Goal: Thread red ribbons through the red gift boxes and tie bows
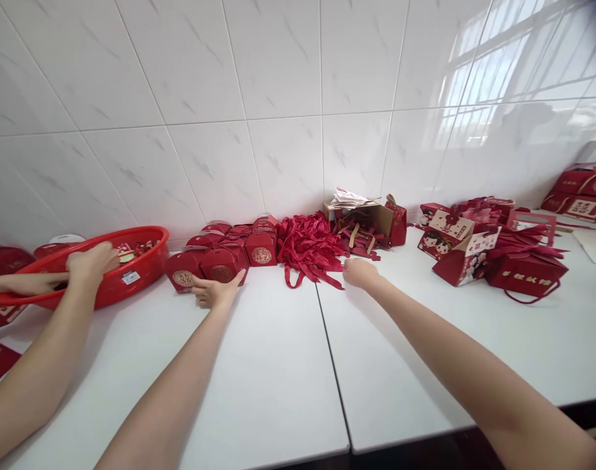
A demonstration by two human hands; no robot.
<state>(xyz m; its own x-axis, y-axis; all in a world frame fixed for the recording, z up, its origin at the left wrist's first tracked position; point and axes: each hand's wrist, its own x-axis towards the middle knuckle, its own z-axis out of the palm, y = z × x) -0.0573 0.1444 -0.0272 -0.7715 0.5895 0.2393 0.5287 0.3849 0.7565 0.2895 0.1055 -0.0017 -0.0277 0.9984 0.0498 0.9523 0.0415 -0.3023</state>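
Note:
My left hand (215, 292) is at the front of a group of red gift boxes. Its thumb and fingers are around the sides of a red gift box (222, 266) with a round emblem. To the left, another red box with a gold emblem (183, 278) stands beside it. My right hand (360, 273) is closed at the right edge of a heap of red ribbons (310, 241), at the end of a ribbon strand. Its fingertips are partly hidden. Behind it, an open cardboard box (383, 220) holds more ribbons and folded cards.
At left, a co-worker's hands (89, 261) reach into a red plastic basin (109, 290) of small wrapped items. Printed boxes (467, 264) and a red handled box (525, 274) stand at right. More red boxes (584, 199) sit far right. A tiled wall (282, 78) borders the white table (268, 378).

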